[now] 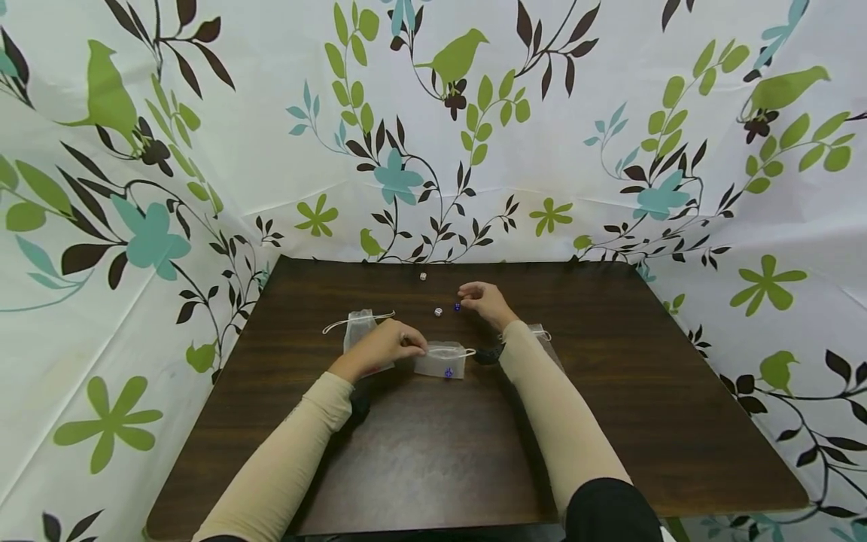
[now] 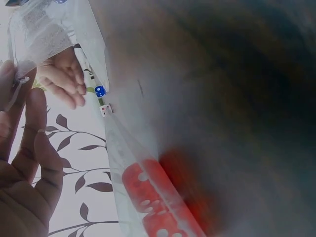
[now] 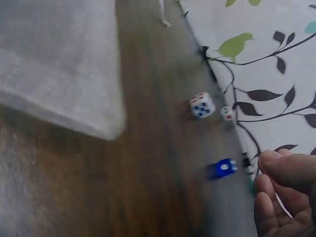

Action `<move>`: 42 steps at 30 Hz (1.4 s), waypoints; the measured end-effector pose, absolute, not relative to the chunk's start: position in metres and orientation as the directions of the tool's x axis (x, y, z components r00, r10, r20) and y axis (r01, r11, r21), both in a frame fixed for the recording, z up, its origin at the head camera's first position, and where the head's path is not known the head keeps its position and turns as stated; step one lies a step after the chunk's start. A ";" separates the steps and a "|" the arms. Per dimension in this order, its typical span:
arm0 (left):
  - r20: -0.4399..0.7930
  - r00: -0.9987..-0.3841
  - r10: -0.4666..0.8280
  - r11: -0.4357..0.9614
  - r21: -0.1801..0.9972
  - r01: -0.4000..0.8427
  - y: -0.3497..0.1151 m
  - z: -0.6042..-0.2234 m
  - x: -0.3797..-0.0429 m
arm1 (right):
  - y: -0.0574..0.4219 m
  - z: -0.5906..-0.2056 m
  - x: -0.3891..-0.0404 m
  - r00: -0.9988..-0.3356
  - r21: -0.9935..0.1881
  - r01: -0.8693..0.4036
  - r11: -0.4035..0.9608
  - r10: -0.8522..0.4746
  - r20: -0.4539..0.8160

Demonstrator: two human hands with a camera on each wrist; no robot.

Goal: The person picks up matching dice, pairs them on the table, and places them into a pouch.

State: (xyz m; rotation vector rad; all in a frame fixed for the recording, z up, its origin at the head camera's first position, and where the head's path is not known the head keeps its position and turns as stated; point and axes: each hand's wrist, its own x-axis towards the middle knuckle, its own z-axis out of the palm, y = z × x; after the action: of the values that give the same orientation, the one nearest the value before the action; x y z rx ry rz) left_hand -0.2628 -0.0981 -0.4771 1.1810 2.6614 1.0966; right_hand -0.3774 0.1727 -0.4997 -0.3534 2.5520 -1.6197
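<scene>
My left hand (image 1: 389,350) pinches the left edge of the middle sheer white drawstring bag (image 1: 433,367), near its mouth. A blue die (image 1: 448,373) shows through that bag's fabric. Farther back, my right hand (image 1: 484,302) hovers just right of a loose blue die (image 1: 457,306), with its thumb and fingers loosely bent. In the right wrist view a small gap separates the fingertips from this blue die (image 3: 225,168). Two white dice lie nearby, one close (image 1: 438,312) and one farther back (image 1: 423,276).
Another sheer bag (image 1: 359,325) lies partly under my left hand; red dice (image 2: 148,187) show inside it in the left wrist view. A third bag (image 1: 545,342) is partly hidden behind my right forearm. Patterned cloth (image 1: 440,173) rises behind the dark wooden table (image 1: 609,421).
</scene>
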 end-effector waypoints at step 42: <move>0.188 -0.739 0.646 0.485 0.647 0.589 -0.098 -0.474 -0.257 | 0.157 -0.511 -0.372 -0.968 -0.793 -0.229 0.565 -0.217 0.125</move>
State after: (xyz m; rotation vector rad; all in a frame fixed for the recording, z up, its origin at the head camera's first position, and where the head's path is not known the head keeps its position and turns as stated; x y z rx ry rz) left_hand -0.2569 -0.0978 -0.4744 1.0992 2.6365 1.1003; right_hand -0.3717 0.1569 -0.5107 -0.3982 2.7908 -1.4163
